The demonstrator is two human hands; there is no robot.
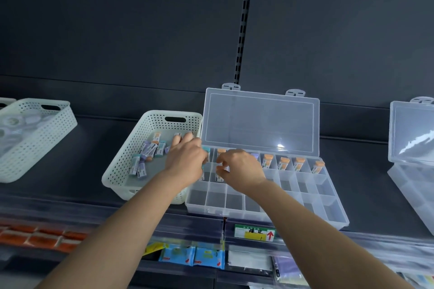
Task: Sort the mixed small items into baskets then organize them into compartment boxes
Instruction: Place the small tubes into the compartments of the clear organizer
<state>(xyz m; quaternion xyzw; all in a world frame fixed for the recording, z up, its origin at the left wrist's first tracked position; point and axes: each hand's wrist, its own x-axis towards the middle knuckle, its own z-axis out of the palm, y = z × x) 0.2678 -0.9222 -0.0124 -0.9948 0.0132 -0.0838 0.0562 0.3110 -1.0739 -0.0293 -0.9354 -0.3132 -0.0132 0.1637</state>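
A white perforated basket point(122, 166) holds several small labelled tubes point(150, 150) with purple, teal and orange caps. To its right stands a clear compartment box point(333, 213) with its lid point(260, 119) raised. Orange-capped tubes point(284, 163) stand in its back row. My left hand point(185, 157) hovers over the basket's right rim, fingers curled round a few tubes whose ends poke out past the fingertips. My right hand point(239, 168) is over the box's left compartments, thumb and forefinger pinching a tube point(219, 178) in the second row.
A second white basket point(58, 129) with pale round items sits at far left. Another open clear box point(411, 171) is at far right. All rest on a dark shelf point(375, 206) with a dark back panel. Packaged goods point(192, 256) hang on the shelf below.
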